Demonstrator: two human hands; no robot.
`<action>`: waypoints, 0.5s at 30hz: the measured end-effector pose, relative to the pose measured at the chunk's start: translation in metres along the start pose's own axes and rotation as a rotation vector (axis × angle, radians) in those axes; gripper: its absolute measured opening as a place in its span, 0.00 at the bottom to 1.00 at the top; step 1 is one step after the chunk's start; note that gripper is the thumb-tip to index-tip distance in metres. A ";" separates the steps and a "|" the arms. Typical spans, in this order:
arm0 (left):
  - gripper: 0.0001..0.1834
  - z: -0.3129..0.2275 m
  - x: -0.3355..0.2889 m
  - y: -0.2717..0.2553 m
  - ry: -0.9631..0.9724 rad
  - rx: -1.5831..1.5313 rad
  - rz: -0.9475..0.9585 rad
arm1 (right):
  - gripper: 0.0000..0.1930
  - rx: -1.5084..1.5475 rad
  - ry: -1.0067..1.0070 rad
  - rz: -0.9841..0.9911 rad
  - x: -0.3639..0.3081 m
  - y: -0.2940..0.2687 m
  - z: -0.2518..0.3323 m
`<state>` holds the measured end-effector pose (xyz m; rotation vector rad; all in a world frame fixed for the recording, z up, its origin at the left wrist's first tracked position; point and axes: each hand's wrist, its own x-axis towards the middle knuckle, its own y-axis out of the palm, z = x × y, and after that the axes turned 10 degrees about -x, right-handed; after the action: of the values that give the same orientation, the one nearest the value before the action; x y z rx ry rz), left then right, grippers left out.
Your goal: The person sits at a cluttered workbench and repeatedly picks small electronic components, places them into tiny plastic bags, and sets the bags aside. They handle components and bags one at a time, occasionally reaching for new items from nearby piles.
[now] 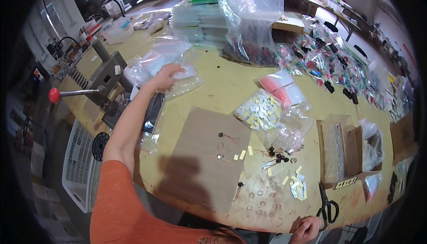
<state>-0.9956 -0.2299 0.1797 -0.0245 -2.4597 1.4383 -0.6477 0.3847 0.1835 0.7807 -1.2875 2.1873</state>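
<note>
My left arm stretches across the left side of the table, and my left hand [165,76] is on a pile of clear plastic bags [187,74]. Its fingers are bent down and closed on a bag; the fingertips are partly hidden. At the front edge of the table rests my right hand [307,229], curled into a loose fist with nothing visible in it. Black-handled scissors [328,208] lie just beside it. A brown cardboard sheet [191,155] in front of me bears a small black part with thin wires [221,134], yellow strips [242,155] and other small pieces.
A lever press [106,77] with a red knob stands at the left. Right of the middle lies a bag of yellow and white pieces [260,110]. Small rings [262,203] lie near the front. Boxes [336,150] and heaped bagged parts [329,61] fill the right; stacked packs [195,26] stand behind.
</note>
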 end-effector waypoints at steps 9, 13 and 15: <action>0.10 -0.104 -0.053 0.017 0.136 0.124 -0.275 | 0.12 -0.033 0.139 -0.004 -0.027 0.005 -0.013; 0.11 -0.086 -0.058 0.023 -0.046 0.162 -0.217 | 0.12 -0.050 0.098 0.010 -0.027 0.003 -0.015; 0.10 -0.083 -0.055 0.023 -0.092 0.158 -0.175 | 0.11 -0.040 0.084 0.000 -0.029 0.006 -0.020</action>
<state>-0.9247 -0.1561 0.1846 0.2881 -2.3431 1.5817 -0.6356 0.3968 0.1521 0.6669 -1.2850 2.1637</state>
